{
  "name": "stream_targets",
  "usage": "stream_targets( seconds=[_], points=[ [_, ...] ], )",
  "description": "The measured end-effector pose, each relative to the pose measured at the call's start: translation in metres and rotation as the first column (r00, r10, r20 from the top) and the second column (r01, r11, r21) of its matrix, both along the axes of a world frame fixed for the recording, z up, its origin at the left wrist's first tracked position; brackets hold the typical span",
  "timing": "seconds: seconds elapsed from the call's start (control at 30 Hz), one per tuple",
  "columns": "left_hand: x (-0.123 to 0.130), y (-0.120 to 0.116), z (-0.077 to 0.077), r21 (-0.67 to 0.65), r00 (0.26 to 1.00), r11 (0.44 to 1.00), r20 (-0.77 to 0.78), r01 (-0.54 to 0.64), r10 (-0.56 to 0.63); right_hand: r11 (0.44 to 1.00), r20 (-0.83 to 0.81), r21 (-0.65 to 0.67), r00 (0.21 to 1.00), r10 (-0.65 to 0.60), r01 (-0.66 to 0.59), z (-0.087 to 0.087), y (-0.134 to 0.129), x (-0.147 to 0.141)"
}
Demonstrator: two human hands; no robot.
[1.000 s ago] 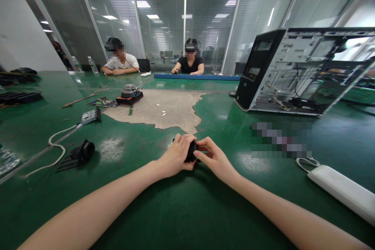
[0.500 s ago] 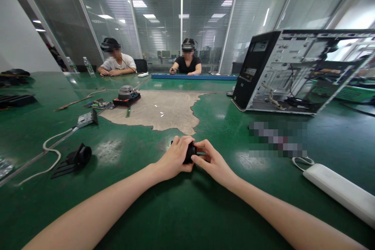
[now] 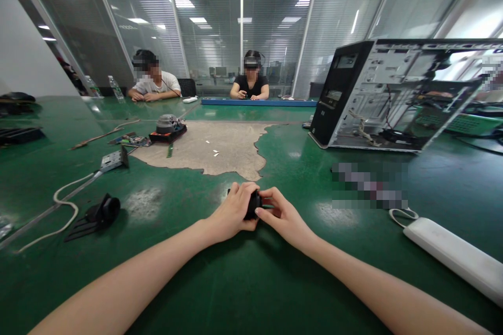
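Both of my hands are on a small black part (image 3: pixel 252 206) at the near middle of the green table (image 3: pixel 236 277). My left hand (image 3: pixel 234 211) wraps over its top and left side, hiding much of it. From the right, my right hand (image 3: pixel 281 212) pinches its round-looking end between thumb and fingers. What kind of part it is I cannot make out. Off to the left lies a black plastic piece with a round collar and prongs (image 3: pixel 97 214).
An opened computer case (image 3: pixel 346 97) stands at the right, with a white power strip (image 3: pixel 451 251) nearer me. A torn tan patch (image 3: pixel 220 146) lies ahead, a heatsink fan (image 3: pixel 168 126) at its left. A metal-ended part (image 3: pixel 113 159) trails a cable. Two people (image 3: pixel 251 81) sit opposite.
My hands keep nearly the same grip on the black part. The view has shifted slightly, moving the scene a little left. Across the table, the person in black has moved a hand.
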State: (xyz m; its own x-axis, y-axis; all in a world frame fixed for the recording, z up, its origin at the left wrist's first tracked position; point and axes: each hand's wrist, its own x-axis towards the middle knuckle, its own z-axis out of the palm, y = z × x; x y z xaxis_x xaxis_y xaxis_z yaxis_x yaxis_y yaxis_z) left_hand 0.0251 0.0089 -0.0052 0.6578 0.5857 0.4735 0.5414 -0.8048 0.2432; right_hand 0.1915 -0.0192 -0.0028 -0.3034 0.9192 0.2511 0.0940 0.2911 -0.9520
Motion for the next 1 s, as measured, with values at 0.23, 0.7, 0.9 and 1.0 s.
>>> stream_targets(
  seconds=[0.23,0.7,0.9,1.0],
  points=[
    [0.0009,0.0010,0.0001,0.018,1.000,1.000,-0.020,-0.013,0.013,0.999,-0.002,-0.022,0.999,-0.041,0.041,-0.0020,0.0019,-0.0002],
    [0.0013,0.0012,0.0014,0.005,1.000,1.000,-0.018,-0.012,0.012,0.998,-0.002,0.037,0.999,-0.050,0.050,-0.0031,0.0022,0.0005],
    [0.0014,0.0020,0.0005,0.003,1.000,1.000,-0.007,0.002,-0.002,0.999,0.025,-0.015,0.999,-0.039,0.039,-0.0019,0.0017,0.0012],
    [0.0008,0.0023,0.0007,-0.006,1.000,1.000,-0.011,0.017,-0.017,0.999,0.018,0.039,0.999,-0.029,0.028,-0.0002,-0.0007,0.0015]
  ],
)
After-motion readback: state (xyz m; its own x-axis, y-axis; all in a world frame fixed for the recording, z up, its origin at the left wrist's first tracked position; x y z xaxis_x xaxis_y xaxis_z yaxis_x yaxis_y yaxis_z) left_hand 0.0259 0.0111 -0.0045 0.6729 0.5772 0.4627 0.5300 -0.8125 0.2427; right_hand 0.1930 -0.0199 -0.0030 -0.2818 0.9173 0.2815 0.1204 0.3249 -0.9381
